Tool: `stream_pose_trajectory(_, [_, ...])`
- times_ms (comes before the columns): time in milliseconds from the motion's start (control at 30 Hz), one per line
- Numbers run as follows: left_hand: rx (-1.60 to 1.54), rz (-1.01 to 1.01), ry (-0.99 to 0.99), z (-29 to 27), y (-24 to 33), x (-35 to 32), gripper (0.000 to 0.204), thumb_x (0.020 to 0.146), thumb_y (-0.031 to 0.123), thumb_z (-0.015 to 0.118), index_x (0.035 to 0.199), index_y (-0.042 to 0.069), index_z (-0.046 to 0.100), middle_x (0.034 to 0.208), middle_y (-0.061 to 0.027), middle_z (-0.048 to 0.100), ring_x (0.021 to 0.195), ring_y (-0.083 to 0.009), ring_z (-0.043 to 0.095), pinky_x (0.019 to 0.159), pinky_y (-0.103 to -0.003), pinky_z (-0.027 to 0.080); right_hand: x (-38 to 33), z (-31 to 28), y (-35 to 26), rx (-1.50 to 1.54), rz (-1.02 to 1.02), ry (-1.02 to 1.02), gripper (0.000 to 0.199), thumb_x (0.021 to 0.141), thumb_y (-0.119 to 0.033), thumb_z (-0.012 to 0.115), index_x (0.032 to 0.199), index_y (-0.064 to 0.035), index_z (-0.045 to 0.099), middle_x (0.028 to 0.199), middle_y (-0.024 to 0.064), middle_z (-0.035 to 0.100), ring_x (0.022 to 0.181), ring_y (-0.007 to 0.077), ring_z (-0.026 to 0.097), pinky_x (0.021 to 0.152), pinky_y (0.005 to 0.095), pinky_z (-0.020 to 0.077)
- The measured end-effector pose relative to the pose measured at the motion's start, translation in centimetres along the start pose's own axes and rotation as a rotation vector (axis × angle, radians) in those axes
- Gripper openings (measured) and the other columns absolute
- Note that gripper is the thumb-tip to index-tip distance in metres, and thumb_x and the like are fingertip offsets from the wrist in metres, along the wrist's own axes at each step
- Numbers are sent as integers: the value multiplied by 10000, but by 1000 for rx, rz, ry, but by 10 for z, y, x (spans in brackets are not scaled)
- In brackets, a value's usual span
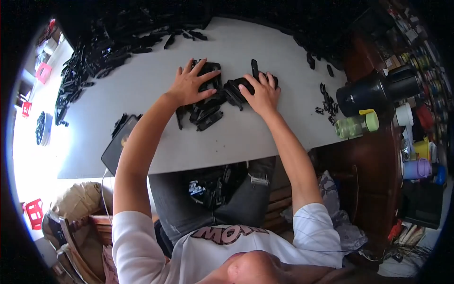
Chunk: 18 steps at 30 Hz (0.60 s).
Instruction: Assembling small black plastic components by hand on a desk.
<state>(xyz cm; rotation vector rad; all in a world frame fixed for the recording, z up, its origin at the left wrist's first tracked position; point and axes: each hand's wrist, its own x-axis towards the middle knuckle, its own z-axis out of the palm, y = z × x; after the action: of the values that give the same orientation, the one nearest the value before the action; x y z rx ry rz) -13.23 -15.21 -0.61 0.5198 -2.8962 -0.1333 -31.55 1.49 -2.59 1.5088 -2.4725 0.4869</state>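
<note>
Both hands rest on small black plastic parts on a white table [198, 154]. My left hand [187, 86] is open, with fingers spread over the left side of a small pile of black parts [206, 115]. Its fingertips touch the pieces at the far side. To its right, my right hand [264, 94] lies palm down with fingers apart, touching a cluster of black parts [232, 92]. One long black piece [255, 68] sticks out beyond its fingers. What lies under the palms is hidden, and the exact kind of part cannot be made out.
A large heap of black parts [101, 57] spreads along the far left; more loose pieces [327, 102] lie at the right. A phone [116, 146] with a cable is near my left forearm. A black tumbler [362, 94] and green bottle [352, 127] lie by the right edge.
</note>
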Motion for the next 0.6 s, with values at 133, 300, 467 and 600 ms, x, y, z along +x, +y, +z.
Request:
stream_pose_trajectory(133, [27, -2, 21, 3, 4, -24, 536, 852, 550, 456, 1349, 364, 383, 1475, -128, 215, 1315, -459, 211, 995, -610, 237, -41, -7, -23, -19, 44, 56, 387, 810, -466, 578, 1149, -280, 581, 1267, 114, 502, 1263, 384, 336, 844, 656, 325])
stream_pose_trajectory(300, [98, -50, 265, -9, 9, -57, 412, 909, 367, 452, 1308, 265, 451, 1380, -154, 362, 1267, -412, 324, 983, -540, 306, -66, -10, -42, 109, 17, 36, 377, 829, -460, 553, 1168, -296, 573, 1312, 127, 463, 1281, 413, 297, 854, 725, 244])
stream_pose_trajectory(467, [-352, -298, 375, -39, 41, -131, 230, 869, 42, 490, 1087, 8, 554, 985, -190, 538, 842, -374, 561, 740, -378, 457, -73, -49, -14, 394, -60, 448, 181, 844, -105, 552, 978, -2, 616, 1038, 124, 595, 1014, 310, 519, 923, 376, 370])
stream_pose_trajectory(600, [-482, -347, 364, -28, 63, -163, 189, 852, 63, 530, 1029, 4, 552, 923, -179, 530, 774, -361, 555, 685, -389, 452, -103, -58, -28, 608, -105, 170, 155, 807, -28, 556, 947, -15, 621, 1018, 124, 582, 983, 294, 532, 856, 358, 415])
